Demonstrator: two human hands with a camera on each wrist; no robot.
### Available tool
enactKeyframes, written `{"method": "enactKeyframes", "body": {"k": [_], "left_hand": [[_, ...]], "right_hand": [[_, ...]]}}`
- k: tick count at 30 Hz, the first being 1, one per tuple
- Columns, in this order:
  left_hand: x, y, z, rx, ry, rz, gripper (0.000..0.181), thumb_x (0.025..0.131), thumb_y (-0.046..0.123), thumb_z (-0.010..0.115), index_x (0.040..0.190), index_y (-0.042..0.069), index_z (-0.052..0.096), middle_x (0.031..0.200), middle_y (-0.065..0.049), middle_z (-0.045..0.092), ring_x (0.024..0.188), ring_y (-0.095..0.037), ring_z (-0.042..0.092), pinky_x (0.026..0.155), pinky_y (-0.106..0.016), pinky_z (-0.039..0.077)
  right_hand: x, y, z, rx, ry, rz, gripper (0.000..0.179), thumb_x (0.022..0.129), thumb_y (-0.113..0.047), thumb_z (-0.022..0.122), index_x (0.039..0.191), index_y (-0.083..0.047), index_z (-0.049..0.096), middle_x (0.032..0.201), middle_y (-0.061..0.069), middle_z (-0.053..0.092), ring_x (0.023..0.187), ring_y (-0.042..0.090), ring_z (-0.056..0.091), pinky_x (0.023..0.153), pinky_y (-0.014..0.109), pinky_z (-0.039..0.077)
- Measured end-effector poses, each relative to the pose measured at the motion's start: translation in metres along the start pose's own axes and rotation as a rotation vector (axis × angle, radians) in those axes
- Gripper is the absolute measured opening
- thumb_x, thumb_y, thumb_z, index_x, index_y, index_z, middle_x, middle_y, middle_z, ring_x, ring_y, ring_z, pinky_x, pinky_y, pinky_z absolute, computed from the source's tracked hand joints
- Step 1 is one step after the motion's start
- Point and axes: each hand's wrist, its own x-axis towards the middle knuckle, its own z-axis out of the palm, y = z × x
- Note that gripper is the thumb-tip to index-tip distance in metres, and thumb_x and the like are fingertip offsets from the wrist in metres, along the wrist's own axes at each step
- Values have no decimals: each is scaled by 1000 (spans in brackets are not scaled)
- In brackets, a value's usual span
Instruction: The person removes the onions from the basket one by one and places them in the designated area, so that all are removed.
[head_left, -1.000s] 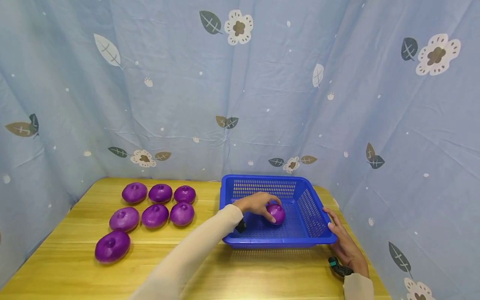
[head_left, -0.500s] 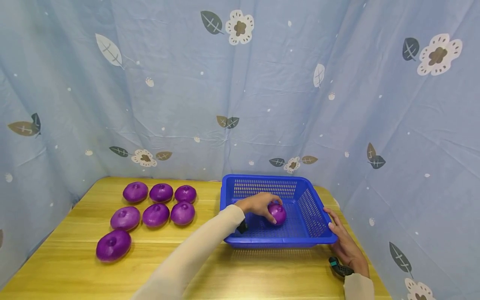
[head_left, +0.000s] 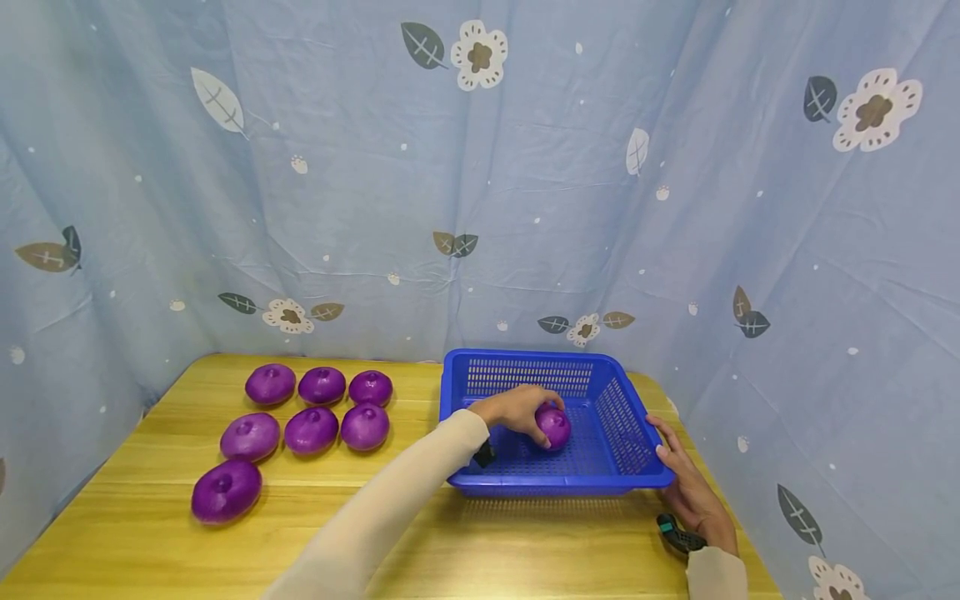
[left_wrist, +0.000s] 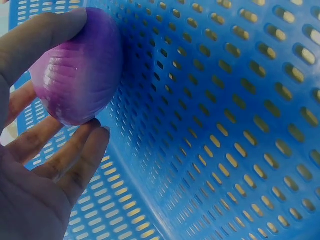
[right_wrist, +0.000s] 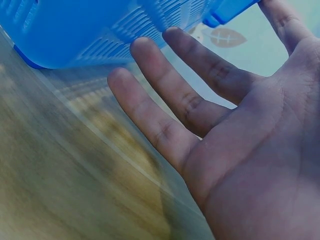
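Note:
My left hand (head_left: pixel 519 407) reaches into a blue perforated plastic basket (head_left: pixel 547 481) and grips a purple onion (head_left: pixel 555 428), thumb on one side and fingers on the other. In the left wrist view, the thumb lies over the top of the onion (left_wrist: pixel 82 70), close beside the perforated basket surface. My right hand (head_left: pixel 686 479) is at the basket's right side, with fingertips touching the rim. In the right wrist view, its fingers (right_wrist: pixel 155 130) are fairly straight and spread, by the basket's outer wall (right_wrist: pixel 75 30).
Several more purple onions (head_left: pixel 311 431) lie in loose rows on the left of the wooden table (head_left: pixel 360 533). A blue curtain (head_left: pixel 360 167) with flower and leaf prints hangs behind the table and along both sides.
Almost nothing differs. The left hand keeps its grip on the onion in the basket, and the right hand stays at the rim; the view shifts only slightly.

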Motion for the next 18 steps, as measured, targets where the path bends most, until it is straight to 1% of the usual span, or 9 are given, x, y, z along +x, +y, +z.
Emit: {"method": "enactKeyframes", "body": {"k": [2, 5, 10, 13, 17, 18], "left_hand": [[0, -1, -1, -7, 10, 4, 64, 73, 24, 95, 129, 13, 65, 112, -5, 67, 97, -12, 61, 83, -19, 50], [0, -1, -1, -7, 29, 15, 64, 73, 24, 95, 129, 13, 65, 114, -6, 68, 99, -12, 61, 83, -19, 50], [-2, 0, -3, -23, 51, 34, 65, 74, 24, 95, 131, 12, 65, 117, -8, 68, 102, -13, 62, 84, -19, 50], [-3, 2, -6, -25, 63, 42, 66, 74, 25, 94, 131, 12, 65, 119, -8, 68, 105, -14, 62, 85, -19, 50], [-6, 5, -12, -28, 79, 35, 66, 74, 27, 94, 132, 14, 65, 122, -5, 67, 111, -14, 61, 89, -21, 49], [-6, 5, -14, -21, 83, 33, 66, 75, 28, 94, 132, 15, 65, 123, -5, 66, 112, -14, 60, 90, -21, 49]], "right_hand": [[0, 0, 0, -2, -1, -3, 55, 111, -31, 40, 161, -36, 19, 144, 0, 40, 113, 21, 65, 93, 39, 56], [0, -1, 1, -8, -17, -7, 56, 111, -30, 39, 162, -34, 16, 144, -1, 40, 113, 20, 64, 93, 38, 56], [0, -1, 1, 23, -29, -18, 55, 112, -28, 37, 162, -33, 16, 142, -2, 44, 110, 20, 66, 90, 37, 58], [-1, -1, 0, 51, -46, -32, 53, 112, -27, 37, 161, -33, 19, 141, -2, 47, 109, 20, 67, 88, 36, 58], [-1, -1, -2, 71, -80, -50, 53, 112, -26, 36, 161, -32, 17, 139, -4, 50, 108, 19, 67, 87, 35, 58], [-1, -1, -2, 74, -78, -53, 52, 112, -26, 36, 161, -32, 19, 138, -4, 51, 108, 19, 67, 86, 34, 59]]}}
